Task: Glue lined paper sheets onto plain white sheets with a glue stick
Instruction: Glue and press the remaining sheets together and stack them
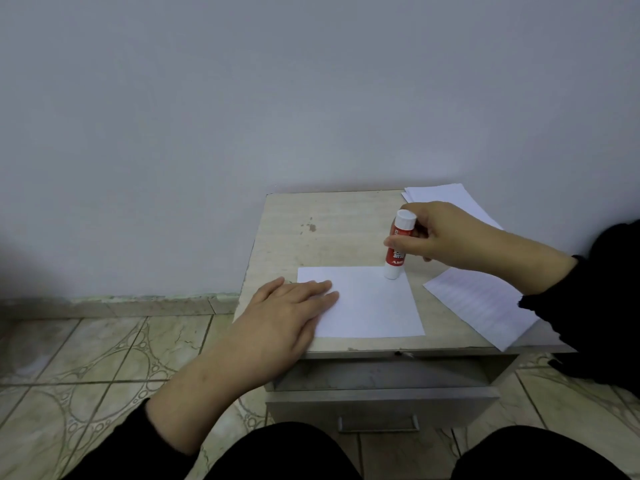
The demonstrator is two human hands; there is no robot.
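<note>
The gluing step looks to be under way. At left, the left hand [287, 306] lies flat, fingers straight and close together, pressing the near-left corner of a plain sheet [367, 303] on a small, worn, pale-topped cabinet [311, 230]. Further right, the right hand [440, 237] curls thumb and fingers round a red-and-white glue stick [398, 245], a smooth cylinder held tip-down on the sheet's far right corner. Whether its cap is off is hard to tell. Just right lies a thin lined sheet [481, 303]; behind, a small paper stack [446, 195]. Next, probably, glue strokes across the sheet, then laying the lined sheet squarely on top.
</note>
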